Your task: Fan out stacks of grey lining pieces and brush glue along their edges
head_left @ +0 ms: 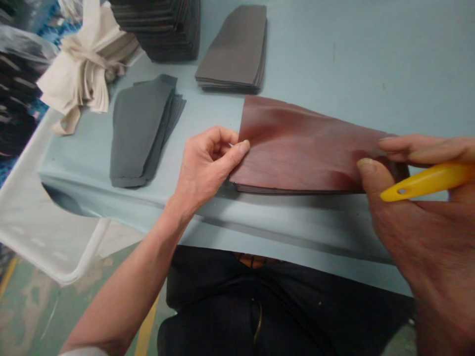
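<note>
A reddish-brown piece that looks like leather (297,143) lies on a low stack of dark pieces near the table's front edge. My left hand (211,158) pinches its left edge between thumb and fingers. At the piece's right end, my right hand (426,207) grips it with thumb and fingertips. A yellow handle (430,182) with a small hole is also tucked in my right hand; the tool's other end is out of sight.
On the blue-green table (371,64) stand a grey-brown stack (237,47), a dark grey stack (139,131) and a tall black stack (163,29). A tied cream cloth bundle (89,64) sits at the far left. Beside the table is a white plastic tray (69,272).
</note>
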The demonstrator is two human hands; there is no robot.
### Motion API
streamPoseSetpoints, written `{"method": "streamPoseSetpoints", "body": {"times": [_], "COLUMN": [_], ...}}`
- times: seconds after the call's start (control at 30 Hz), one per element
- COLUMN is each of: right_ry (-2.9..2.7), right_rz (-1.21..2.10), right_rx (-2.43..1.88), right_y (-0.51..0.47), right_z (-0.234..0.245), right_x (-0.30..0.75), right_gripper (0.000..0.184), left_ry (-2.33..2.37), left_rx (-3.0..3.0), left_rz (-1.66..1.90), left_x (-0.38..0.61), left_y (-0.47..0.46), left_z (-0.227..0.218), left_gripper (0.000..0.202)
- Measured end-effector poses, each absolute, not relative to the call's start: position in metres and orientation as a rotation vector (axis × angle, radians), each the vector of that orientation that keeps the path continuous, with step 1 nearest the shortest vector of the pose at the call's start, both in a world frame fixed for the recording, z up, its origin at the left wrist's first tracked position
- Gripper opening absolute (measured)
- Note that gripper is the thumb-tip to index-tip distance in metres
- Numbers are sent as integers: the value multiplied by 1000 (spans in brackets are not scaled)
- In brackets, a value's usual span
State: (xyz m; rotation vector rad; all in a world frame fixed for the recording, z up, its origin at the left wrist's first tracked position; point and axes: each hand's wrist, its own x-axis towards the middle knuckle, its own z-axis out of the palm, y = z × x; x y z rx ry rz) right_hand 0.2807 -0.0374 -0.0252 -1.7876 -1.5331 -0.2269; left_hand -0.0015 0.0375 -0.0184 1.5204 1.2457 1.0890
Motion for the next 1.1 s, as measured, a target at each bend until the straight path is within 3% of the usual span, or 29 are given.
{"method": "streamPoseSetpoints", "body": {"times": [0.6, 0.93, 1.1], "right_ry": [-1706, -1796, -1825], "right_rz": [-432, -541, -472], "right_rx": [-1699, -1480, -1593], "right_y": [-29, -26, -31], "right_z": [-30, -27, -23], "right_x": [285, 280, 270], "right_gripper": [58, 50, 48], "left_ry": [1102, 1072, 1073], "left_rx": [1471, 1473, 1511], "left_rz": [1100, 1098, 1122], "left_x": [-5, -6, -4], "left_y": [42, 42, 43], "left_z": [-30, -33, -33], "left_gripper": [50, 36, 33]}}
